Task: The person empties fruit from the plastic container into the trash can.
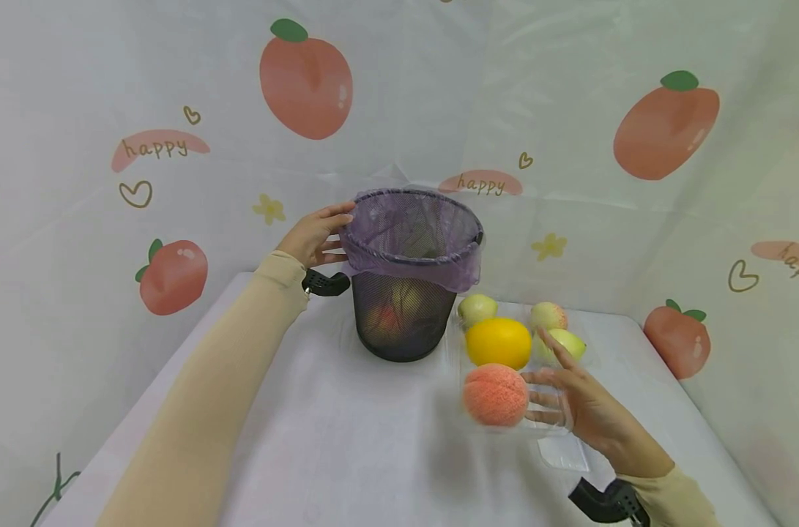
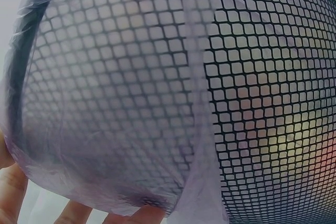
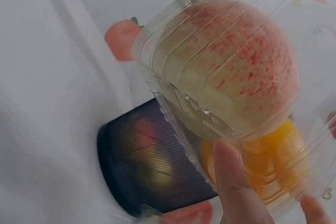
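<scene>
left grip lies spread against the bin, at ten o'clock from the tray; right grip pinches that — best kept level so fruit won't roll.

White table — mesh bin on top

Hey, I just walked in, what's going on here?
A person's right hand holds a clear plastic container of rounded yellow, green and pink fruit, apparently raised off the white tabletop. Their left hand touches the rim of a black mesh bin lined with a thin purple bag. Reddish and yellowish shapes show through the mesh.
</scene>
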Available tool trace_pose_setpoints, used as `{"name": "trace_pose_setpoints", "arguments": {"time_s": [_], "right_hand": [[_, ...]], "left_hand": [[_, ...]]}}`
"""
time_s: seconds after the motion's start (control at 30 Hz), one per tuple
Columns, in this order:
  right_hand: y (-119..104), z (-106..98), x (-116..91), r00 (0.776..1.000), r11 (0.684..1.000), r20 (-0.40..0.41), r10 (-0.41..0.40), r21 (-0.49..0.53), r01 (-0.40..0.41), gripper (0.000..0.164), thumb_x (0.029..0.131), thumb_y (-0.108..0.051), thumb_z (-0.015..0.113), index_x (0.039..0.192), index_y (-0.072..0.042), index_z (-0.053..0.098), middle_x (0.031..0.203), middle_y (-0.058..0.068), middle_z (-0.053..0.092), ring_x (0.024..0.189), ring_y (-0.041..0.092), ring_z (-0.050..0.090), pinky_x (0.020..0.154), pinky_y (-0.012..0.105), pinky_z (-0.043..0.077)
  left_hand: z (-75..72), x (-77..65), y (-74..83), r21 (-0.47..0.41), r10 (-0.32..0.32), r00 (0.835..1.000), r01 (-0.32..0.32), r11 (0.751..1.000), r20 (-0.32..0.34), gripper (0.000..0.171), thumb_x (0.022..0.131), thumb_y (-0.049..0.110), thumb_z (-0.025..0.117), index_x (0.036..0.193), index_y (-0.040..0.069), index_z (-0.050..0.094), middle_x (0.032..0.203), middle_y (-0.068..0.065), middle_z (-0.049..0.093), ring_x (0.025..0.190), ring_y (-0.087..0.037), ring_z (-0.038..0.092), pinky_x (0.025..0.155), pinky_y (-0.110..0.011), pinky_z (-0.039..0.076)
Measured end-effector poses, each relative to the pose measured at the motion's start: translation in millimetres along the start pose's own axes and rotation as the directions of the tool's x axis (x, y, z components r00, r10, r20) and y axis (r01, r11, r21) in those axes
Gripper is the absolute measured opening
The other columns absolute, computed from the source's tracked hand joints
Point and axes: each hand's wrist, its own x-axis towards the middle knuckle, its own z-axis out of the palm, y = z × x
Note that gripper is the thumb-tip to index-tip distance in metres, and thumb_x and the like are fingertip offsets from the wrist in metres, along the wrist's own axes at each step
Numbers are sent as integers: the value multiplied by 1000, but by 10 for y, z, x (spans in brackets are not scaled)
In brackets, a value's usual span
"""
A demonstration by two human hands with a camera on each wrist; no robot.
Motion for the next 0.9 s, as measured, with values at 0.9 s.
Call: {"name": "trace_pose_setpoints", "arguments": {"time_s": [0.9], "right_hand": [[-706, -176, 16, 987, 977, 56, -151, 160, 140, 69, 104, -19, 33, 152, -47, -7, 110, 8, 61, 86, 16, 72, 86, 38, 57]], "left_hand": [[1, -26, 20, -5, -9, 1000, 9, 1000, 8, 48, 101, 23, 52, 147, 31, 42, 157, 0, 29, 139, -31, 38, 109, -45, 41]]}}
